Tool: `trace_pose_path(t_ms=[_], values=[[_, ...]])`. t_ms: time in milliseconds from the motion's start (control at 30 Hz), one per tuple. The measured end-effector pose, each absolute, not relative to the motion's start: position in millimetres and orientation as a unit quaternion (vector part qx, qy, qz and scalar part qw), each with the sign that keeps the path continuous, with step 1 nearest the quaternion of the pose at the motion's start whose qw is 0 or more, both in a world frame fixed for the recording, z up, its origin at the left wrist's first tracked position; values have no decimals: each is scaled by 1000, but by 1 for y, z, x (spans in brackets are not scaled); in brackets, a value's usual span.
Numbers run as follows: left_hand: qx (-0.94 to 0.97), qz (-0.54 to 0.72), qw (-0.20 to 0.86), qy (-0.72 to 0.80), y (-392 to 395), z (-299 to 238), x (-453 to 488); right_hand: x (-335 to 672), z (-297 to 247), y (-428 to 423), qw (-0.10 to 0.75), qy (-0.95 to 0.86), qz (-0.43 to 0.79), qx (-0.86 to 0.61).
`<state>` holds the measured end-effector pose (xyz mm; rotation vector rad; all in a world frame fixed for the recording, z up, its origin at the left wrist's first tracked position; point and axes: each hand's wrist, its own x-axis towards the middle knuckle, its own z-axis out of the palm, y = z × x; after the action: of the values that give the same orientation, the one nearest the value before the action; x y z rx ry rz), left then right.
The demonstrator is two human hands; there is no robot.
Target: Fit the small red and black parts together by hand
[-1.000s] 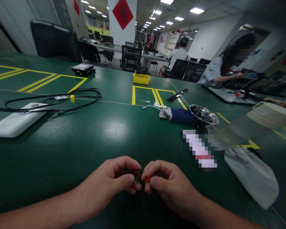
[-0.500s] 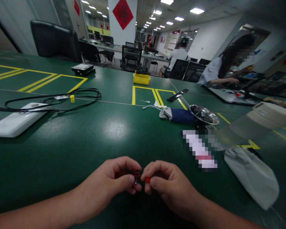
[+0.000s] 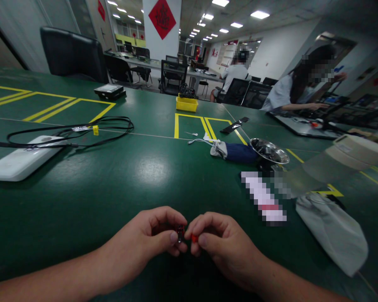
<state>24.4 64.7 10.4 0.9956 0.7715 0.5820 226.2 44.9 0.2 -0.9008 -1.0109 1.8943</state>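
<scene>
Red piece in the right hand slightly nearer the left hand, a co-worker's hand higher.

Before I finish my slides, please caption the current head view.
Above a green table, the left hand holds a small dark piece, the right hand a small red piece.

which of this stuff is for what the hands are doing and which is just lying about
In use:
- small dark-and-red part, in the left hand
- small red piece, in the right hand

Apparently just lying about:
- white slab
- black cable
- yellow box
- blue pouch
- metal bowl
- grey pouch
</scene>
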Motion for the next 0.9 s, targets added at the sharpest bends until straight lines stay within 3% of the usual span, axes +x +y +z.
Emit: trace_pose_path(t_ms=[900], values=[[461, 266, 775, 341, 66, 8, 24, 228, -2, 45, 394, -401, 749, -350]])
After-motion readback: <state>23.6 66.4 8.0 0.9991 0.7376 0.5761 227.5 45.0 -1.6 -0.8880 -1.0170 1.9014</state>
